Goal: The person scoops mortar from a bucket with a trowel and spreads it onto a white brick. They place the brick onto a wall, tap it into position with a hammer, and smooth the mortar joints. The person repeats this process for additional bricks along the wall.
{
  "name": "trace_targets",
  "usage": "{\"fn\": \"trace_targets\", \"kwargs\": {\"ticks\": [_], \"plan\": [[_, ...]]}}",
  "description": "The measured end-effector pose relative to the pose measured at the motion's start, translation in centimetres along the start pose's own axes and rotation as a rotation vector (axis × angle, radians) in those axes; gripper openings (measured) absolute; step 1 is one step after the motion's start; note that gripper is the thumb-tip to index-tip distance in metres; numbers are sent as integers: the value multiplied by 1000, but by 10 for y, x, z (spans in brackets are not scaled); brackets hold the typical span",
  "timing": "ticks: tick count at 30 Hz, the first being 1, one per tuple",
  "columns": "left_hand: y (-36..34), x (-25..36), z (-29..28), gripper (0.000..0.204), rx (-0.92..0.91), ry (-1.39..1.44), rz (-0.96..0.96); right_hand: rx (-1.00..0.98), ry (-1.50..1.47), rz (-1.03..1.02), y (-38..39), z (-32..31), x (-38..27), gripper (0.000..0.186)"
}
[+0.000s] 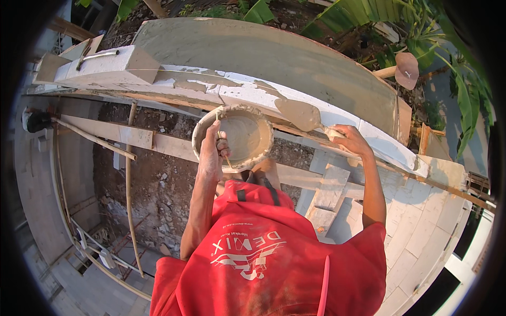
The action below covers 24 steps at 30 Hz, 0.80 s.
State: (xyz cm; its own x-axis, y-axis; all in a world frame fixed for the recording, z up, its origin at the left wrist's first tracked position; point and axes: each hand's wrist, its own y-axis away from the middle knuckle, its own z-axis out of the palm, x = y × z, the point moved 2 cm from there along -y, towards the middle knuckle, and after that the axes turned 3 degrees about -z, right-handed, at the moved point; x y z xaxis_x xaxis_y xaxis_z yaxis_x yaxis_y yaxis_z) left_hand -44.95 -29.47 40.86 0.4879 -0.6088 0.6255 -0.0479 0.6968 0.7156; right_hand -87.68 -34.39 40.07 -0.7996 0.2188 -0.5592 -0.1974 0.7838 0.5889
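My right hand is closed round the handle of a trowel. Grey mortar coats its blade, which is over the top of the white block wall. My left hand grips a thin, stick-like handle that crosses the mouth of a round bucket. Wet grey mortar lies in the bucket, and its rim is caked with dried mortar. Patches of mortar spread along the block course left of the trowel blade.
A taller white block sits on the wall at left, with a metal-handled tool on it and a taut string alongside. Beyond lies a grey mortar-coated slab. A cap hangs on a post. Bamboo poles and planks stand below.
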Motion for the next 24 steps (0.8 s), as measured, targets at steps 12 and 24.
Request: {"fn": "trace_targets", "kwargs": {"ticks": [12, 24], "plan": [[-7, -3, -20, 48, 64, 52, -15, 315, 503, -271, -108, 88, -103, 45], [-11, 6, -39, 53, 134, 78, 29, 453, 551, -330, -94, 109, -117, 38]]}}
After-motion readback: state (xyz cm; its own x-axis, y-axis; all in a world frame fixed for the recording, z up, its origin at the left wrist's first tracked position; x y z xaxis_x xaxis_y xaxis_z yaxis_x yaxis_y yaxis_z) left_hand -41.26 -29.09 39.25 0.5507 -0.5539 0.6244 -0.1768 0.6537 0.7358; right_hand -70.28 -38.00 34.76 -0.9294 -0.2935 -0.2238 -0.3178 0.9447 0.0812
